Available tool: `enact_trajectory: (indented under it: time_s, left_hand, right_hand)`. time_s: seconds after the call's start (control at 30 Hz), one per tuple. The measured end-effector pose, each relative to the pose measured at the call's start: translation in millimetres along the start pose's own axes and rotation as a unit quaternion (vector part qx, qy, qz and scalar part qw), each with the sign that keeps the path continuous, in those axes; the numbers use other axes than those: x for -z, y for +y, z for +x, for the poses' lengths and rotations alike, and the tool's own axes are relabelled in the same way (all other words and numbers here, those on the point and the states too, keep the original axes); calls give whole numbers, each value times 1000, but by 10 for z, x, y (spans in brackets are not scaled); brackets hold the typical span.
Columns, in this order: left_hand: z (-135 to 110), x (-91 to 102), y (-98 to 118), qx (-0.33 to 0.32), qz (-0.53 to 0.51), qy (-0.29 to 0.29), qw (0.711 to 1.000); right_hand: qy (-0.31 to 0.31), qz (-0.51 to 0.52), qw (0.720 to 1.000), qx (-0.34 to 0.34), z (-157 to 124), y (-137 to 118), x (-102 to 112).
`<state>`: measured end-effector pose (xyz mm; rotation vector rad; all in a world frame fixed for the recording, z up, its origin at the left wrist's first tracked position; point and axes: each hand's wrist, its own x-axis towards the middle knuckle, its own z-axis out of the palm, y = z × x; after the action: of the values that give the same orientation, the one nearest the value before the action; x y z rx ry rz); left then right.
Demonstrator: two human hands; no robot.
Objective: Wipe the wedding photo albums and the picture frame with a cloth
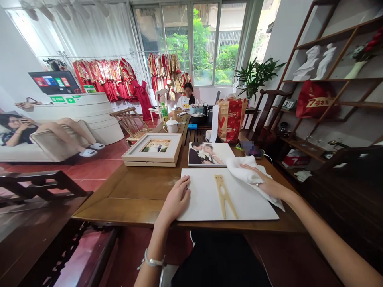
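Note:
A white board [200, 199] lies flat at the table's near edge. On it rests a pale wooden photo stand leg [222, 195], with a cat-head top and two splayed legs. My left hand [178, 198] holds the board's left edge, fingers together and curled along it. Over the board's far right corner, my right hand [260, 180] presses on a bunched white cloth [241, 169], gripping it. Part of the cloth hangs past the board's right edge. Just beyond the board is a wedding photo panel [209, 154], its right corner near the cloth.
On the wooden table [128, 195] are a framed picture [152, 149], a white teapot [171, 125], a paper bag [231, 119] and a phone [251, 148] with a cable. One person [187, 99] sits at the far end; another [22, 127] reclines on a sofa at left.

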<state>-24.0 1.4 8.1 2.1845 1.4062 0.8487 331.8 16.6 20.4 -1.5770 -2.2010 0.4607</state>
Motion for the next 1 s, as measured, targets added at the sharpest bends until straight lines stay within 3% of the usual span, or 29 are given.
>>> enact_trajectory:
  time_s: [0.1, 0.23, 0.37, 0.47, 0.53, 0.63, 0.83, 1.0]
  left_hand:
    - [-1, -8, -7, 0, -1, 3, 1000]
    - [3, -18, -11, 0, -3, 4, 1000]
    - [8, -18, -6, -2, -5, 12, 1000]
    - [13, -19, -6, 0, -5, 7, 1000]
    - [14, -19, -9, 2, -4, 2, 1000]
    - [13, -17, -11, 4, -2, 0, 1000]
    - [6, 1, -2, -3, -1, -1, 1000]
    - [10, -8, -24, -9, -5, 2, 1000]
  right_hand:
    - [-10, -19, 1000, 21, -48, -76, -3]
    - [-38, -55, 995, 71, -487, -425, -28]
    - [-75, -31, 996, 39, -1065, -689, -11]
    - [-109, 19, 994, -1, -1256, -693, 88]
    - [-124, 57, 990, -16, -1175, -635, 158]
    - [-112, 64, 991, -23, -801, -531, 172]
    - [-29, -85, 995, -45, 15, -508, -59]
    - [-23, -118, 993, -20, 78, -716, -186]
